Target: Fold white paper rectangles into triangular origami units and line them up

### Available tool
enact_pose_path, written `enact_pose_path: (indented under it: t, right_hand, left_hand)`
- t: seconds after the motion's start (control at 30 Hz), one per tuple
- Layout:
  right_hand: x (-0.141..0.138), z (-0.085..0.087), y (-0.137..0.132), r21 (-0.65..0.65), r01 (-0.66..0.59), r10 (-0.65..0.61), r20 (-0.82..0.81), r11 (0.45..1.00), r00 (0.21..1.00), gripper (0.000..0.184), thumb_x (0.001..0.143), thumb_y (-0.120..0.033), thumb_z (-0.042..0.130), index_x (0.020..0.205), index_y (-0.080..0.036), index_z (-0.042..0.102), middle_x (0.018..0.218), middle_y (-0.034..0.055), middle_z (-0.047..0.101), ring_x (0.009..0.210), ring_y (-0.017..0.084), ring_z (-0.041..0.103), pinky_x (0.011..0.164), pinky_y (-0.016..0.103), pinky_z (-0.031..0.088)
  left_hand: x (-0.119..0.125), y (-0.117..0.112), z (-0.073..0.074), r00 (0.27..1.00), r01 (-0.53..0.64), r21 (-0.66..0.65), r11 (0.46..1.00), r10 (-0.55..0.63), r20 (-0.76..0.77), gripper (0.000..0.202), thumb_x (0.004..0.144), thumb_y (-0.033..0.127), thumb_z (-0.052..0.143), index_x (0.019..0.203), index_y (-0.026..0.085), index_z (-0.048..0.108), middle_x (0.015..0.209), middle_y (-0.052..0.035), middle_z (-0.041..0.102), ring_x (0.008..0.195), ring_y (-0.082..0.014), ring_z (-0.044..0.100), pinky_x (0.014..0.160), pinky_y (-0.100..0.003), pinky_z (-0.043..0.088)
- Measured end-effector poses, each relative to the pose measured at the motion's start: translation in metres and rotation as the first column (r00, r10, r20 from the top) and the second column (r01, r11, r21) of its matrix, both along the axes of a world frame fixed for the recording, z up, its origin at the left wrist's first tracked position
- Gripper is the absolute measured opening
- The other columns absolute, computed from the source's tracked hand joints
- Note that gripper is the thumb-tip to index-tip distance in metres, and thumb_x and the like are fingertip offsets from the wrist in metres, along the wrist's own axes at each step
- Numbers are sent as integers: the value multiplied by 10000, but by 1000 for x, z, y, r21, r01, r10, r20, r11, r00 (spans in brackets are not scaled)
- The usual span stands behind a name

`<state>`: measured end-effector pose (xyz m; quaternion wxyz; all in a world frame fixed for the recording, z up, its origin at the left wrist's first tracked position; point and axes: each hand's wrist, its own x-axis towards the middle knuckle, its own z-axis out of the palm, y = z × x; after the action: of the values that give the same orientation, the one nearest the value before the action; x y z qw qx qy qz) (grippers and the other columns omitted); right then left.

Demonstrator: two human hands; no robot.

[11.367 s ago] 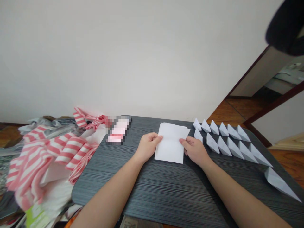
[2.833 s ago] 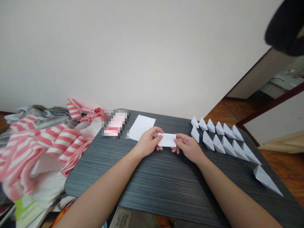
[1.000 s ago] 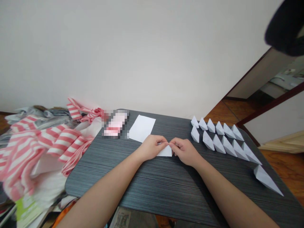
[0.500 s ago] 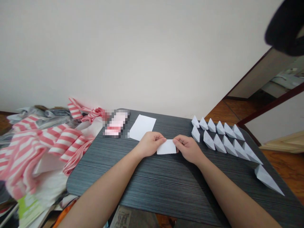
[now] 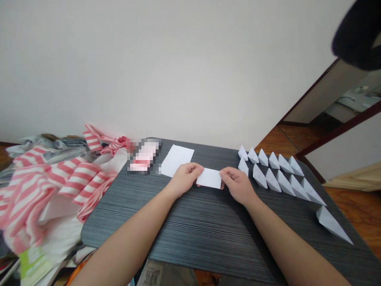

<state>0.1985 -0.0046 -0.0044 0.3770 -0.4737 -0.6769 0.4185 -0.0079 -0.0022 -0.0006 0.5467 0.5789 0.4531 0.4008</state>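
A small white piece of paper [image 5: 209,178], roughly rectangular, is held up between my two hands over the dark table. My left hand [image 5: 186,177] pinches its left end, thumb on top. At the right end, my right hand [image 5: 237,183] grips it the same way, with fingertips tucked behind. Just beyond my left hand lies a flat stack or sheet of white paper [image 5: 177,159]. To the right of my right hand stand two rows of folded white paper boats [image 5: 272,180]. One more paper boat [image 5: 331,224] sits apart, nearer the right edge.
The dark wood-grain table [image 5: 184,234] has rounded corners and stands against a pale wall. A blurred-out pinkish rectangle [image 5: 145,155] lies at its far left. Red-and-white striped cloth [image 5: 80,174] and other items are heaped beyond the left edge. A doorway opens at right.
Both hands have lifted the paper slightly, and more of its width now shows between them. The view has shifted a little; the other things stay where they were.
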Motion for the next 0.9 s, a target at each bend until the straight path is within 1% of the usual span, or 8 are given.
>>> enact_pose_path:
  t: [0.1,0.2,0.3,0.4,0.5,0.63,0.8,0.9]
  right_hand:
    - [-2,-2,0,-36,-30,28,-44,999,999,258,879,-380,479,763,-173,580,573,7,606,514,138,572,530,265,453]
    - [-3,-4,1,-124,-107,101,-57,987,993,252,876,-380,476,767,-171,568,581,8,618,494,124,562,483,241,437]
    - [-3,-3,0,-163,-132,127,-41,978,991,244,875,-366,475,751,-171,551,557,1,616,475,112,555,461,220,419]
    - [-5,1,-3,-127,-110,106,-33,986,994,238,886,-347,464,743,-173,539,539,-7,613,465,107,553,474,219,421]
    - [-7,4,-6,-93,-91,88,-36,991,995,229,896,-338,453,759,-177,538,561,-1,627,479,111,564,487,224,429]
    - [-9,4,-7,-93,-101,101,-7,991,995,229,894,-344,455,764,-179,546,581,8,646,489,119,579,501,235,445]
    - [-8,6,-5,-63,-120,124,71,991,990,237,889,-350,460,750,-183,555,575,9,652,525,138,613,547,254,474]
    - [-8,6,-6,-29,-153,155,113,988,981,234,888,-331,463,737,-185,566,584,9,652,536,136,612,555,251,469]
  left_hand:
    - [-1,0,-1,997,74,-48,996,-72,37,337,846,435,453,777,129,574,568,-19,596,496,-108,533,501,-220,419]
    - [-3,1,-3,997,79,-30,996,-79,-10,328,842,426,464,726,134,561,535,-13,585,470,-105,525,464,-209,403]
    - [-3,0,-4,995,90,-22,996,-91,-47,330,834,426,481,693,135,549,522,-7,572,456,-103,526,436,-202,396]
    - [-1,-2,-1,994,106,-43,993,-106,18,317,833,432,489,778,128,562,556,-12,588,467,-105,548,449,-207,428]
    - [2,-4,1,979,178,-85,980,-167,118,323,829,426,505,886,113,567,637,-42,627,516,-121,592,478,-225,465]
    - [2,-4,1,969,218,-125,968,-200,145,322,831,411,506,822,100,586,672,-68,645,558,-133,611,503,-233,476]
    - [2,-4,0,975,187,-149,971,-165,147,321,801,410,544,790,98,618,668,-59,637,550,-116,576,489,-216,452]
    - [2,-4,0,983,161,-148,976,-145,113,295,789,394,562,795,107,633,642,-39,621,522,-98,543,463,-196,419]
